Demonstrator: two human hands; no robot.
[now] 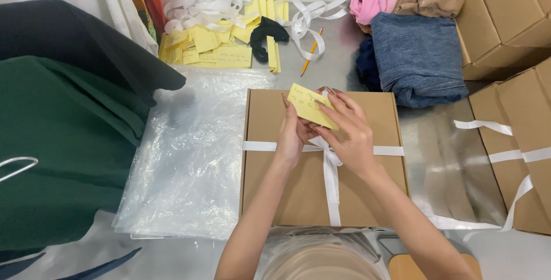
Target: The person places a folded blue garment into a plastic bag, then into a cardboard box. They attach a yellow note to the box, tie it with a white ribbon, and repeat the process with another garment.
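Note:
A closed brown cardboard box [275,188] lies in front of me, tied with a white ribbon [331,182] that crosses it and knots near its middle. Both hands hover over that knot. My left hand [291,137] and my right hand [351,135] together hold a small yellow paper note [310,105] with handwriting, tilted above the box top. The left fingers pinch its lower left edge; the right fingers grip its right side.
A stack of clear plastic bags [192,154] lies left of the box. Dark green and black garments [63,131] are at far left. Yellow notes [221,45], ribbon scraps and a pencil [311,51] lie at the back. Folded clothes [416,56] and more ribboned boxes [516,148] are at right.

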